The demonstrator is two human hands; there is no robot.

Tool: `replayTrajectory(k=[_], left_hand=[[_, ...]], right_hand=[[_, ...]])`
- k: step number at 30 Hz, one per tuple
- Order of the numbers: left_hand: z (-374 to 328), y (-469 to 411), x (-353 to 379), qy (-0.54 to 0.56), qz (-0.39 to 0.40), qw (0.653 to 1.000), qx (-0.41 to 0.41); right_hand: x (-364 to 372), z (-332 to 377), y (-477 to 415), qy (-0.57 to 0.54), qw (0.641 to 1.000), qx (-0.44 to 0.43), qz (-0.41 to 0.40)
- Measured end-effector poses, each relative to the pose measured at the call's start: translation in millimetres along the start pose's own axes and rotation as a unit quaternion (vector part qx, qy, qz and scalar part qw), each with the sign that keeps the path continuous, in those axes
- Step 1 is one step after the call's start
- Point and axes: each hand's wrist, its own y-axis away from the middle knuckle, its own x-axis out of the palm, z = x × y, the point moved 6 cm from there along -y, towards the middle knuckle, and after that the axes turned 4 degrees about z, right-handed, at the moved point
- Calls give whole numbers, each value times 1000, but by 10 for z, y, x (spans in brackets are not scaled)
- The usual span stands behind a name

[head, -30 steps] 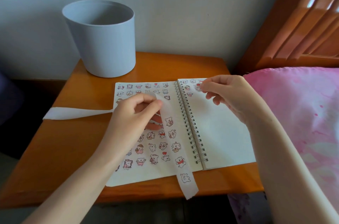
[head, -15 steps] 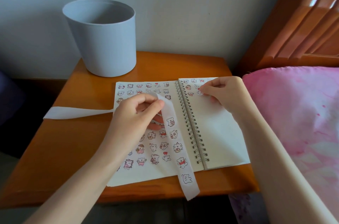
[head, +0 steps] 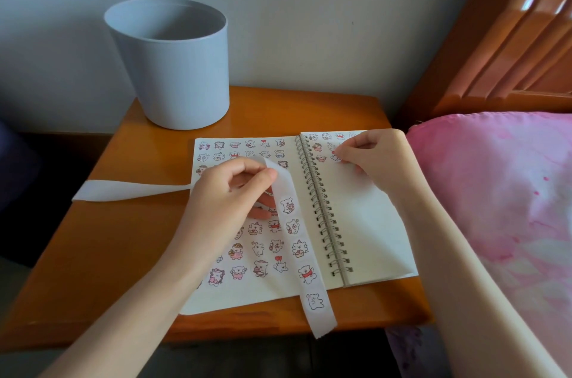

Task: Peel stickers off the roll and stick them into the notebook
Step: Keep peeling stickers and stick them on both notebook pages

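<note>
Sticker (head: pixel 335 158) lowered, left hand (head: pixel 227 196) grips strip (head: pixel 301 249)

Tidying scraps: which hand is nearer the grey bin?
Left. The left hand sits in front of the bin; the right hand is farther right, beyond the notebook's spiral.

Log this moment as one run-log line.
step: sticking | left hand: pinches sticker strip above notebook | right hand: holds sticker on right page, near top
</note>
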Motion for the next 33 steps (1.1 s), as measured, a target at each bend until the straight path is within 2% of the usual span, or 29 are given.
replayTrajectory(k=[18,22,26,33], left_hand=[[0,7,2,-1,1,1000,6],[3,3,1,-1,-2,1000,4],[2,0,4,1,-1,1000,3],[-2,5,0,0,-2,1000,4]], right_hand=[[-11,-16,-43,69,996,-45,-22],[24,-11,-56,55,997,-27,-35],[83,-23,-55,111,992,-18,-49],[25,-20,-64,90,993,-51,-50]])
